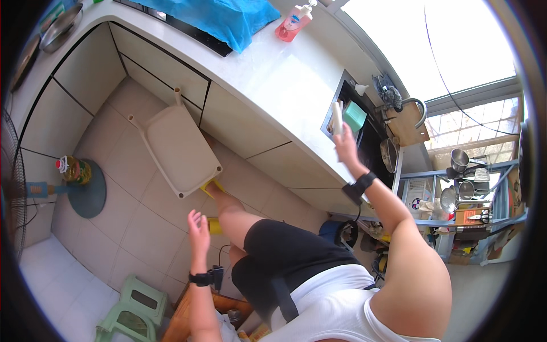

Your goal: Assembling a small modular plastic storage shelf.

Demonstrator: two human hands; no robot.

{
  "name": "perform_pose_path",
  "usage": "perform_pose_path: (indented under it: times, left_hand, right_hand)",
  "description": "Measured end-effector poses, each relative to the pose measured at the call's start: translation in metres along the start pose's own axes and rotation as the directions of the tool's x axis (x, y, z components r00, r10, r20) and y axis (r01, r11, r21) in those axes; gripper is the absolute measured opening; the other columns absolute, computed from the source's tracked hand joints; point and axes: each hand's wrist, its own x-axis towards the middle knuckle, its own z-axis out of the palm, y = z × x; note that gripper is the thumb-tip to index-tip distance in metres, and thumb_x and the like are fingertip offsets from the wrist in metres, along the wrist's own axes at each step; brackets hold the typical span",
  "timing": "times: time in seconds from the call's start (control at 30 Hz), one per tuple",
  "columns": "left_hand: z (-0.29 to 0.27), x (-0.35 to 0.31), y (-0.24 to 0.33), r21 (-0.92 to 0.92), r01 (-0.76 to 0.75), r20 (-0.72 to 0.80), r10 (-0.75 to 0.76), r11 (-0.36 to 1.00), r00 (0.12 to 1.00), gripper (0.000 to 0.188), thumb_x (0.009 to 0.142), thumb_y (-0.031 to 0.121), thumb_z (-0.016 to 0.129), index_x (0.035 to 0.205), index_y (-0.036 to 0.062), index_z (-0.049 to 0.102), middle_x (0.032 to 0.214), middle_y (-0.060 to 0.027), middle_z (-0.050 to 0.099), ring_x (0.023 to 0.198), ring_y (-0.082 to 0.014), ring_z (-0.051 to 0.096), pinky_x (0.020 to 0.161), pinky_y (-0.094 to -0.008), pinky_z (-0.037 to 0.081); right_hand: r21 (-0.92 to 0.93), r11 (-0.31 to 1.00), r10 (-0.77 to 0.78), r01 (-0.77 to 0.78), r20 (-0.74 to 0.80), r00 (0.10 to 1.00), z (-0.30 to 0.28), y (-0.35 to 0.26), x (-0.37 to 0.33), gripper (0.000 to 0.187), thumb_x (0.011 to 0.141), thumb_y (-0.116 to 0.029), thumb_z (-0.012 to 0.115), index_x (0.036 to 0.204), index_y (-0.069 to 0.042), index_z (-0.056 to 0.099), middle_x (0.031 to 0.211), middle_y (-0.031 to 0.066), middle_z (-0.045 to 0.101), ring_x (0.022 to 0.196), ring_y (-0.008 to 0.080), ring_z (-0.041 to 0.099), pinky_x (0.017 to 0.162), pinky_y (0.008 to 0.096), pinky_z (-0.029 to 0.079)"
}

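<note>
My right hand (346, 146) is at the front edge of the sink (335, 101), closed around a pale, long, narrow object (337, 115) whose kind I cannot make out. Just beyond it in the sink is a light green, box-like thing (354, 116). My left hand (198, 227) hangs in the air over the floor, its fingers loosely spread and nothing in them. Closest to that hand is a beige plastic stool (178, 147) on the floor against the cabinets, tipped so its legs point away from me.
A pump bottle of pink liquid (294, 24) and a blue cloth or plastic cover (228, 20) are on the white counter (268, 74). A wooden board (405, 126) leans behind the sink. Green stools (137, 308), an oil bottle (74, 170) and a rack with pans (458, 159) surround me.
</note>
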Motion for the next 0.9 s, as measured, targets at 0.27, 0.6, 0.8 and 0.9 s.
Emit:
perform_pose_path:
  times: [0.27,0.6,0.8,0.9]
  left_hand:
    - [-0.063,0.012,-0.095,0.077,0.174,-0.171,-0.159,0.982,0.972,0.042,0.092,0.02,0.052,0.127,-0.0014,0.039,0.113,-0.0199,0.056,0.104,-0.0254,0.056,0.089,-0.0353,0.045]
    - [-0.042,0.044,-0.17,0.433,0.295,-0.141,-0.259,0.852,0.955,0.05,0.084,0.026,0.058,0.119,-0.0071,0.046,0.118,-0.0285,0.052,0.111,-0.0397,0.051,0.09,-0.0439,0.043]
    - [-0.018,0.078,-0.192,0.142,0.41,-0.063,-0.405,0.901,0.912,0.049,0.087,0.028,0.055,0.12,-0.0063,0.046,0.114,-0.0273,0.055,0.106,-0.0355,0.055,0.089,-0.0409,0.044]
    - [-0.028,0.054,-0.232,0.21,0.343,-0.145,-0.317,0.916,0.937,0.05,0.089,0.03,0.053,0.125,-0.0039,0.044,0.107,-0.0232,0.06,0.098,-0.0317,0.058,0.087,-0.0407,0.044]
  right_hand:
    - [-0.27,0.881,-0.443,0.389,-0.179,0.878,0.014,-0.016,0.031,0.059,0.09,-0.034,0.054,0.133,0.002,0.035,0.13,0.0256,0.042,0.124,0.0377,0.037,0.104,0.0431,0.03]
    - [0.055,0.527,-0.569,0.848,0.765,0.304,0.233,-0.107,-0.12,0.048,0.086,-0.025,0.056,0.127,-0.005,0.044,0.119,0.0153,0.055,0.107,0.0332,0.054,0.087,0.0431,0.045]
    - [-0.12,0.638,-0.402,0.76,0.79,0.462,0.317,-0.043,-0.087,0.044,0.086,-0.019,0.054,0.127,-0.005,0.046,0.11,0.0179,0.059,0.101,0.036,0.055,0.084,0.045,0.046]
    - [0.081,0.669,-0.647,0.739,0.553,0.525,0.261,-0.032,-0.133,0.038,0.08,-0.01,0.055,0.118,-0.008,0.054,0.1,0.0135,0.062,0.093,0.031,0.058,0.08,0.0425,0.046]
